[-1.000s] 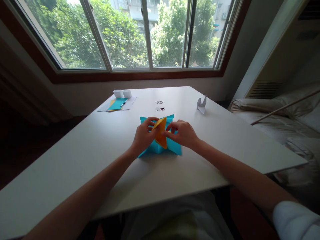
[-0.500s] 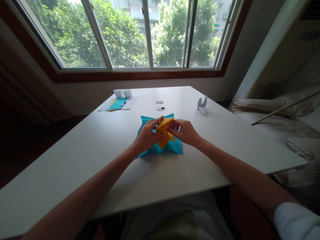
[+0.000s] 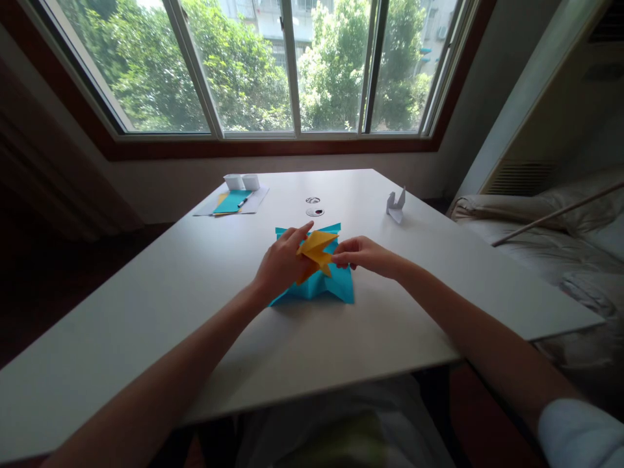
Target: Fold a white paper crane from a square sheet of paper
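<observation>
— What do you have at the far left of the desk (image 3: pixel 146 312)?

— I see a small pile of papers (image 3: pixel 229 203) near the back edge, a teal sheet on top with a pen across it, and two little white paper boxes (image 3: pixel 242 181) just behind.

— And the hands?

— My left hand (image 3: pixel 280 266) sits mid-desk, its grip closed on the left side of a folded orange paper (image 3: pixel 316 247), index finger stretched out along the upper edge. The orange paper is lifted a little, just above blue paper (image 3: pixel 341 283) that lies on the desk under both hands, corners sticking out.

— The other side?

— My right hand (image 3: pixel 365 255) meets it from the right, thumb and fingertips pinched together on the orange paper's right point. Both forearms are bare.

— Anything beyond?

— Two small round things (image 3: pixel 313 206) lie behind the blue paper; I can't tell what they are. Farther right, a white folded paper bird (image 3: pixel 395 204) stands well apart. A bed (image 3: pixel 550 240) lies off the desk's right side.
</observation>
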`<control>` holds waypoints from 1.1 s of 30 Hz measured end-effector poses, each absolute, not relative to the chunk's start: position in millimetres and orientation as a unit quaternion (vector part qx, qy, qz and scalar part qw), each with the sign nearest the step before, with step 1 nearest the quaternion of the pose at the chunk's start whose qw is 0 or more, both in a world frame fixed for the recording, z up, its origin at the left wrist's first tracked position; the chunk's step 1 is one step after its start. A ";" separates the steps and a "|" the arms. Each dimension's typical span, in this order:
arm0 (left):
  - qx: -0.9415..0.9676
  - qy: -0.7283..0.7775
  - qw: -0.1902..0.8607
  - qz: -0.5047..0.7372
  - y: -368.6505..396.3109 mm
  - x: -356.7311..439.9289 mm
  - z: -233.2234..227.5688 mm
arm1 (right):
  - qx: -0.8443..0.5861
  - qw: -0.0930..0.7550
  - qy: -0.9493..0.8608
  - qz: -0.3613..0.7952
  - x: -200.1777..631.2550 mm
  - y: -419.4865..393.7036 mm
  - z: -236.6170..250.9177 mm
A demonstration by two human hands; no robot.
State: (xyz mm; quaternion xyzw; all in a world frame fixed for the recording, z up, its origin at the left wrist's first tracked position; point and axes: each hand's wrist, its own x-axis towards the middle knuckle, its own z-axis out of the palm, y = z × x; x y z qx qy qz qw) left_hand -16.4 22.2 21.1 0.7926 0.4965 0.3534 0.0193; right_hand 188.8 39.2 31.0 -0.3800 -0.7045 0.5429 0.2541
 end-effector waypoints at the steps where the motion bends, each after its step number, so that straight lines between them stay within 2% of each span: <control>1: 0.785 0.508 0.014 0.354 22.0 -16.7 21.6 | -0.374 0.230 -0.709 0.551 189.7 38.7 31.1; 4: 0.768 0.537 0.003 0.349 21.2 -17.0 23.0 | -0.354 0.219 -0.692 0.590 189.5 35.7 32.1; 9: 0.777 0.548 -0.019 0.308 17.3 -14.8 24.3 | -0.305 0.325 -0.601 0.663 182.0 27.5 37.6; 13: 0.785 0.540 -0.026 0.303 14.6 -13.1 25.0 | -0.301 0.424 -0.624 0.583 174.4 20.9 38.3; 16: 0.772 0.557 -0.001 0.307 14.7 -13.9 25.0 | -0.238 0.460 -0.704 0.487 170.1 15.4 35.4; 19: 0.744 0.564 0.074 0.351 16.7 -15.2 24.0 | -0.211 0.448 -0.786 0.369 167.7 11.4 29.6; 24: 0.669 0.526 0.225 0.474 22.5 -14.1 20.8 | -0.252 0.417 -0.856 0.172 166.0 13.4 16.3; 30: 0.493 0.485 0.483 0.537 25.4 -10.5 21.6 | -0.220 0.411 -0.884 0.041 165.7 16.9 13.6; 33: 0.419 0.483 0.548 0.540 26.8 -11.6 23.6 | -0.219 0.412 -0.884 -0.036 168.5 17.4 16.1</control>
